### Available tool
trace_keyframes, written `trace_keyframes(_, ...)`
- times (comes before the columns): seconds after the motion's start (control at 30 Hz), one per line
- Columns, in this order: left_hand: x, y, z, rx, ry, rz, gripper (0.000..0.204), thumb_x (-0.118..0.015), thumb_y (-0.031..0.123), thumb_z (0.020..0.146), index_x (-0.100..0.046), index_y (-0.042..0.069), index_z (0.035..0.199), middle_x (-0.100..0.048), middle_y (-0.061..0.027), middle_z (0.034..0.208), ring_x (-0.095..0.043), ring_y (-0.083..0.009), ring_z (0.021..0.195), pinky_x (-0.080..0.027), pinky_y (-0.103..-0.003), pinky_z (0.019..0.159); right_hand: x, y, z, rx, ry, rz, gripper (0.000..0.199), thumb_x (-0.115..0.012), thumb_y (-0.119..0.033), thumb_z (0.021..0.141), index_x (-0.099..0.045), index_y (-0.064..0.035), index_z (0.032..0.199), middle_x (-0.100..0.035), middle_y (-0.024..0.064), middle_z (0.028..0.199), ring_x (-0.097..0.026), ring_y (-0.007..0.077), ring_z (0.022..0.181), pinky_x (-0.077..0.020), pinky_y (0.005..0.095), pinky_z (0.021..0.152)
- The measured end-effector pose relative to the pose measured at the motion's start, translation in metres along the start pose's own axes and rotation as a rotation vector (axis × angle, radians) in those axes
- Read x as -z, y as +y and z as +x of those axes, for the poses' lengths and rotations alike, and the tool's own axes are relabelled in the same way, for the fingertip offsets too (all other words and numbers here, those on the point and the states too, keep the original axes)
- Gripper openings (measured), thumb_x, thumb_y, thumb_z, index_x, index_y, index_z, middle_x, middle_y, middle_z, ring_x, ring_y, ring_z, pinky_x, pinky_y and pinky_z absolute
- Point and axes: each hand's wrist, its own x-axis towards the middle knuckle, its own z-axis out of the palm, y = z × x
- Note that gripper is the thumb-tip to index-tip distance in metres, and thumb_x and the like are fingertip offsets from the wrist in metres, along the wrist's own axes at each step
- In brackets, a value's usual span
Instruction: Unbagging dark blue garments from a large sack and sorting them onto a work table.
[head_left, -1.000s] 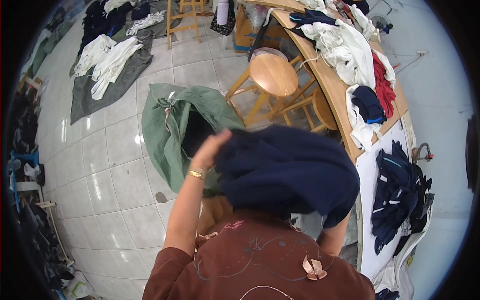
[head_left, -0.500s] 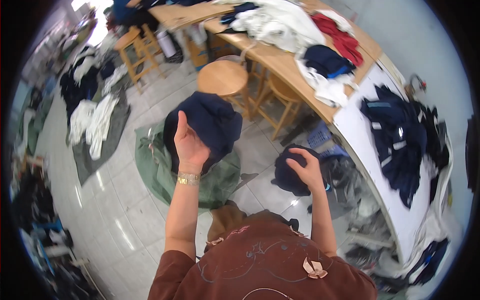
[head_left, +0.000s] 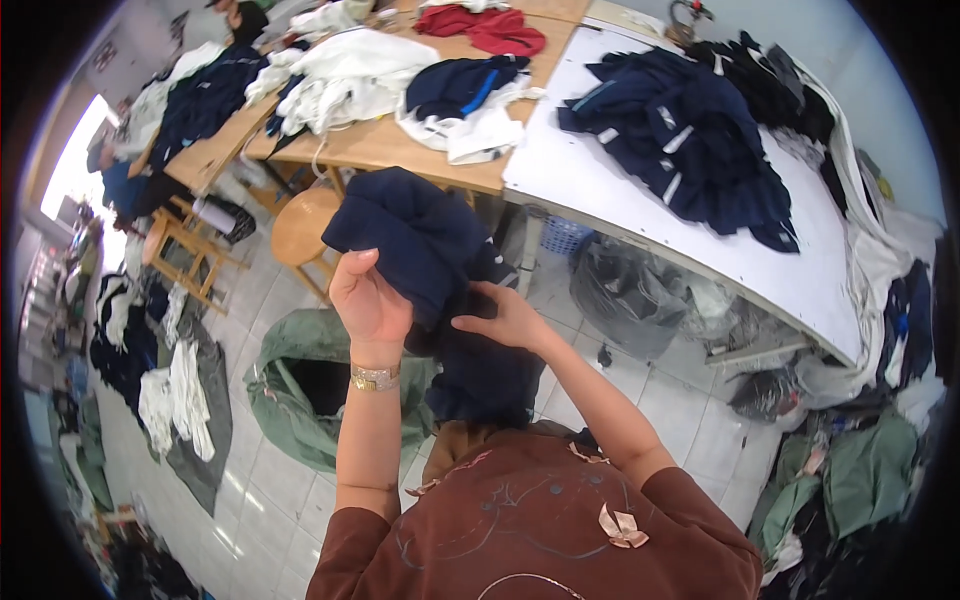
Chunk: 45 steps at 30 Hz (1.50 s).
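I hold a bundle of dark navy garments (head_left: pixel 430 260) up in front of me, its lower part hanging down toward my chest. My left hand (head_left: pixel 368 298), with a gold bracelet on the wrist, grips the bundle from the left. My right hand (head_left: pixel 505 318) clasps it from the right, just below the fold. An open green sack (head_left: pixel 300 385) lies on the tiled floor below the bundle, to my left.
A wooden table (head_left: pixel 380 145) carries white, navy and red clothes. A white table (head_left: pixel 640 200) at the right holds a heap of navy garments (head_left: pixel 690 140). A round wooden stool (head_left: pixel 300 225) stands beside the sack. Clothes lie on the floor at left; bags sit under the white table.
The view has swung right toward the tables. My right hand has come up and joined the left on the navy bundle, which is now held higher, above the sack.
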Motion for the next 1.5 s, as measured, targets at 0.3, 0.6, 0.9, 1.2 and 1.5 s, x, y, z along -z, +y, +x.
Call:
trace_keyframes(0.3, -0.029, -0.018, 0.091, -0.02, -0.129, 0.527, 0.048, -0.043, -0.004, 0.076, -0.04, 0.003, 0.123, -0.048, -0.0079, 0.119, -0.045, -0.0198, 0.111, -0.034, -0.034, 0.098, 0.07, 0.019, -0.004, -0.258, 0.014, 0.28, 0.027, -0.056, -0.028, 0.082, -0.062, -0.0015, 0.082, -0.06, 0.0064, 0.072, -0.053, 0.0132, 0.067, -0.0416, 0.0259, 0.065)
trace_keyframes(0.6, -0.038, -0.053, 0.085, 0.028, -0.312, 0.905, 0.024, -0.058, -0.001, 0.075, -0.051, -0.003, 0.099, -0.054, -0.0019, 0.087, -0.051, -0.011, 0.078, -0.042, -0.023, 0.068, 0.039, 0.009, 0.073, -0.41, 0.076, -0.257, 0.071, -0.052, -0.071, 0.065, -0.064, -0.0087, 0.097, -0.063, 0.0184, 0.091, -0.06, 0.0329, 0.089, -0.0471, 0.0385, 0.078)
trace_keyframes(0.9, 0.03, -0.001, 0.173, -0.467, -0.008, 1.743, 0.023, -0.061, 0.013, 0.081, -0.058, -0.006, 0.092, -0.064, -0.0102, 0.086, -0.061, -0.0192, 0.077, -0.045, -0.028, 0.072, 0.132, -0.008, 0.061, -0.181, 0.294, 0.411, 0.02, -0.055, -0.014, 0.08, -0.059, 0.0026, 0.068, -0.056, 0.0004, 0.059, -0.045, 0.0045, 0.056, -0.0354, 0.0213, 0.053)
trace_keyframes(1.2, -0.007, -0.058, 0.225, 0.267, -0.467, 1.628, 0.027, -0.048, 0.017, 0.089, -0.054, -0.007, 0.099, -0.056, -0.0159, 0.084, -0.051, -0.0234, 0.074, -0.038, -0.031, 0.065, 0.254, -0.097, 0.13, 0.295, 0.641, 0.576, 0.022, -0.054, -0.016, 0.08, -0.061, 0.0012, 0.068, -0.06, 0.004, 0.063, -0.052, 0.0076, 0.058, -0.039, 0.0195, 0.053)
trace_keyframes(1.5, -0.113, -0.144, 0.266, -0.603, -0.577, 1.511, 0.043, -0.034, 0.025, 0.094, -0.047, -0.008, 0.118, -0.049, -0.0175, 0.122, -0.047, -0.0241, 0.112, -0.035, -0.033, 0.095, 0.451, -0.129, 0.259, 0.961, 0.969, 0.27, 0.019, -0.054, -0.012, 0.08, -0.051, 0.0016, 0.067, -0.045, 0.0025, 0.057, -0.043, 0.01, 0.056, -0.0371, 0.0275, 0.053)
